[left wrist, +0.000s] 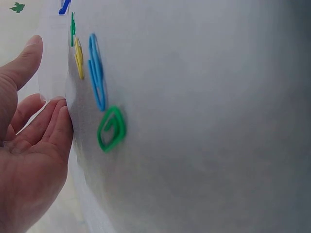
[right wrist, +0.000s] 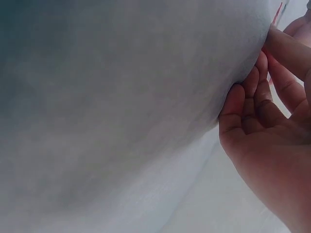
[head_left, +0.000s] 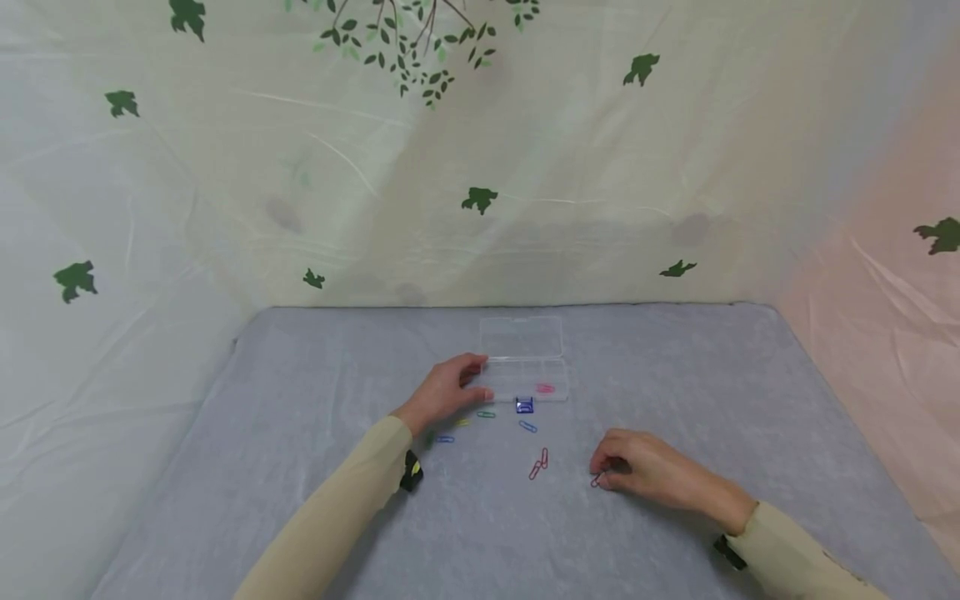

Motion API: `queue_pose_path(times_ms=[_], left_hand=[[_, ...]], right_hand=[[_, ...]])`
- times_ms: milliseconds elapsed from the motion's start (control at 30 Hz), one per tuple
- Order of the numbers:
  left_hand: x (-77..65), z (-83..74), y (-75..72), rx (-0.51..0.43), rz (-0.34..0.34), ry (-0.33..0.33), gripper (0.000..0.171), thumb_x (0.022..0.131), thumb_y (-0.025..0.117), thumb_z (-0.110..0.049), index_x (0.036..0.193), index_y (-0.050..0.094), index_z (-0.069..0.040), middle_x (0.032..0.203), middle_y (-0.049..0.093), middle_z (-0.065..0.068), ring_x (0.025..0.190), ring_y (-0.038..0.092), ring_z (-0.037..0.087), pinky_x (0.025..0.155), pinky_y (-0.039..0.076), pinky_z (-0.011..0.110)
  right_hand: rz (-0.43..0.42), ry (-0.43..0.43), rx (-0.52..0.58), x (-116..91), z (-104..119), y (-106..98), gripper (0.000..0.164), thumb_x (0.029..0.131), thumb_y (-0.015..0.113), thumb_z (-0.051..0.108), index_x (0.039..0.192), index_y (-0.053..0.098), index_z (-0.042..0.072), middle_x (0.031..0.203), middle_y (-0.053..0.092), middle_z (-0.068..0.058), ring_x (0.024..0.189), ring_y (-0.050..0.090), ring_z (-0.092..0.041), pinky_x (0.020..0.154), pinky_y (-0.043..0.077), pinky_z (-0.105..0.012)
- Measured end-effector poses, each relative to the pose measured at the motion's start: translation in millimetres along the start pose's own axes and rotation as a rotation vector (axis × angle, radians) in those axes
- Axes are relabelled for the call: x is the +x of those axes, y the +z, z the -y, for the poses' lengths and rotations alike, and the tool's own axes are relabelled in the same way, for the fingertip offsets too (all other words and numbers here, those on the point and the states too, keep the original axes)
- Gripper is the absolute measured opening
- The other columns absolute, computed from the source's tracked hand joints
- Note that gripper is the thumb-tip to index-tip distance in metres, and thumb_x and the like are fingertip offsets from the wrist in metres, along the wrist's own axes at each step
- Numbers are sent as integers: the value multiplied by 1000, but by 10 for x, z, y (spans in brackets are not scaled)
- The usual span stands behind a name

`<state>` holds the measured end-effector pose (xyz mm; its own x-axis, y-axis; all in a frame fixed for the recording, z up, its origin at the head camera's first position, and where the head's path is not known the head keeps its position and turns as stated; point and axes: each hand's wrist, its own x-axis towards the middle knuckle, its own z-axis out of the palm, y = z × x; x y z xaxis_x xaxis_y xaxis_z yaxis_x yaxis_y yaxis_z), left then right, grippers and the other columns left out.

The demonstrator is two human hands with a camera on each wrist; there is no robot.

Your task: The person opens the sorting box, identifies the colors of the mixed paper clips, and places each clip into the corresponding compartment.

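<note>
By the left hand [head_left: 442,388], the clear box [head_left: 510,382] is gripped at its left end. Before the box, two red paper clips [head_left: 535,470] are seen; to its front right, a third red clip [head_left: 596,481] is pinched by the right hand [head_left: 647,468].

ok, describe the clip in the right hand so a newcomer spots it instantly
On the grey cloth, find the open clear box. Nearer the camera and right of it, the right hand pinches the red paper clip. Unlike the two loose red clips to its left, it's held.
</note>
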<state>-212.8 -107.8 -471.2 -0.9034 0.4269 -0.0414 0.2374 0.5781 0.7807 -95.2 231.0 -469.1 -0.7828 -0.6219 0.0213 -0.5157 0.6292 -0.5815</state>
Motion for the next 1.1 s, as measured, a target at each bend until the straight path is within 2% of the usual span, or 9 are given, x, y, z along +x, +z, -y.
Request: queue_pose_path(times_ms=[233,400,633,767,933,1100], left_hand=[[-6,11,-4,3,1,-8,62,94,79,-25,148,54,-7,148,57,14,137,54,30,115,43,43],[-2,26,6,-3,-4,-12,62,94,79,-24,148,54,-8,148,57,14,137,54,30,115,43,43],[0,13,3,-13,-2,-13,62,94,79,-24,148,54,-8,148,57,14,137,54,30,115,43,43],[-2,10,-3,-8,-3,-9,62,94,79,-24,148,53,-7,148,57,14,137,54,30,115,43,43],[-3,13,-5,-6,-6,-6,62,94,79,-24,148,54,-7,148,57,14,137,54,30,115,43,43],[-2,8,-4,-1,-6,-8,63,94,79,-25,148,54,-7,148,58,14,137,54,29,115,43,42]], right_hand=[[10,-20,-9,14,-7,-2,16,92,81,18,88,69,28,92,59,18,84,56,1,74,53,-26],[0,22,30,8,20,-29,15,93,79,15,91,70,27,90,62,19,84,58,1,74,53,-25],[-88,20,46,16,66,-130,14,93,78,10,95,72,23,93,68,14,86,63,-1,74,57,-25],[-168,5,23,61,61,-184,14,93,78,8,95,73,21,93,69,10,86,63,-2,75,58,-27],[-265,20,7,144,63,-220,19,90,80,5,96,74,21,94,68,16,87,63,-2,80,60,-33],[-316,37,2,230,79,-242,20,89,81,4,97,75,21,94,67,18,88,62,-3,82,60,-38]])
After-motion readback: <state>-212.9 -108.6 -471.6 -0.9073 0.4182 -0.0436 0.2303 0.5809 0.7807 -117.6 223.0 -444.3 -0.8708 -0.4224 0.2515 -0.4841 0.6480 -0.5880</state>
